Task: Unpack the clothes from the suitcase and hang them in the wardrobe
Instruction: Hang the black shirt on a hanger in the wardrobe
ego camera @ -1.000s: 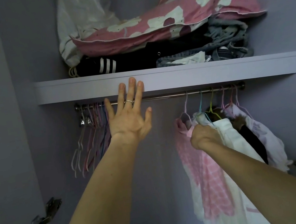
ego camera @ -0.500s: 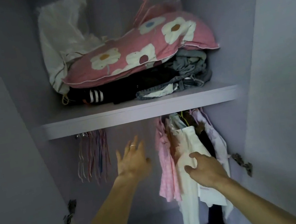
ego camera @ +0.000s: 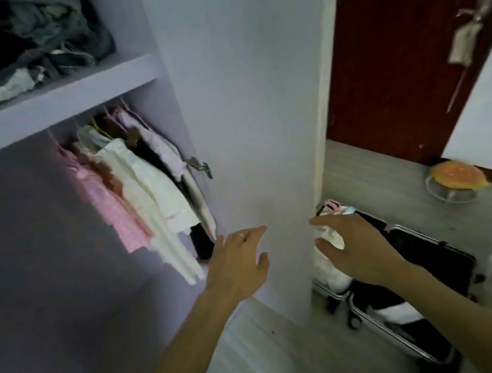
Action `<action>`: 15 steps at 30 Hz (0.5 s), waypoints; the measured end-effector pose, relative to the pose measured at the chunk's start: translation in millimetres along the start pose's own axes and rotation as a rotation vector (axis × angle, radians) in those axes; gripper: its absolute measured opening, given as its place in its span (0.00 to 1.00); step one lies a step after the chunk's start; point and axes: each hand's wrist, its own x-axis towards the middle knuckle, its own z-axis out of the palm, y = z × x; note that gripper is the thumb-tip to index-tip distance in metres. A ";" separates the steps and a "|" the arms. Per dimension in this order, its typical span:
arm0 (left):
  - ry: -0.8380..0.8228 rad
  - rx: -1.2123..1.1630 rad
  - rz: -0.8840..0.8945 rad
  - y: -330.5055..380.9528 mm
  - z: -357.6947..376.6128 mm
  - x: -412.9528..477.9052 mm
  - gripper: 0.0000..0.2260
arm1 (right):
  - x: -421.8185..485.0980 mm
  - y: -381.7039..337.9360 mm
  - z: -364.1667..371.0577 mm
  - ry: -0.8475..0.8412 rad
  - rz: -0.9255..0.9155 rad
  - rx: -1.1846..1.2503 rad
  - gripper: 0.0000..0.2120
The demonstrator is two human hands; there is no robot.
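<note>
Two hands, both loose, nothing held. Left hand (ego camera: 237, 265): fingers (ego camera: 247, 234) spread and nearly straight, thumb out to the side, ring (ego camera: 242, 234) on one finger. It hangs in front of the lower edge of the open wardrobe door (ego camera: 246, 115); can't tell if the tips touch the panel. Right hand (ego camera: 357, 249): fingers (ego camera: 324, 220) extended with a slight curl, thumb apart, palm down over the suitcase (ego camera: 442, 255). It overlaps a white garment (ego camera: 332, 272) in the case; contact not clear, frame is blurred.

Suitcase: black, silver frame, lying open on the pale wood floor (ego camera: 266, 360) just right of the door's edge, clothes inside, including a black-and-white piece (ego camera: 393, 311).

Wardrobe left of the door: hung clothes bunched at the right end under the shelf (ego camera: 47, 101): pink (ego camera: 113, 213), cream (ego camera: 148, 185), something dark, white (ego camera: 161, 148). Folded pile (ego camera: 22, 44) on the shelf. Hinge (ego camera: 201, 166) on the side wall.

Behind: dark red room door (ego camera: 391, 34) with a metal handle (ego camera: 470, 25); burger-shaped object (ego camera: 459, 176) on a clear dish on the floor.
</note>
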 end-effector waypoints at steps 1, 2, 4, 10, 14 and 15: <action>-0.039 -0.020 0.039 18.6 20.6 8.5 0.24 | -11.2 24.1 -6.3 -0.010 0.073 -0.013 0.18; -0.085 -0.027 0.076 36.1 40.9 17.2 0.24 | -20.4 48.1 -11.6 -0.011 0.137 -0.028 0.18; -0.179 -0.030 0.128 69.6 78.0 34.4 0.23 | -37.0 94.5 -21.9 -0.001 0.243 -0.041 0.18; -0.396 -0.090 0.201 159.0 164.7 97.9 0.23 | -68.6 231.4 -52.6 -0.060 0.537 -0.076 0.21; -0.499 -0.079 0.198 207.5 214.6 156.0 0.23 | -67.2 325.2 -66.6 -0.075 0.671 -0.060 0.22; -0.532 -0.071 0.198 216.6 225.5 169.9 0.23 | -64.5 343.3 -68.6 -0.083 0.697 -0.052 0.22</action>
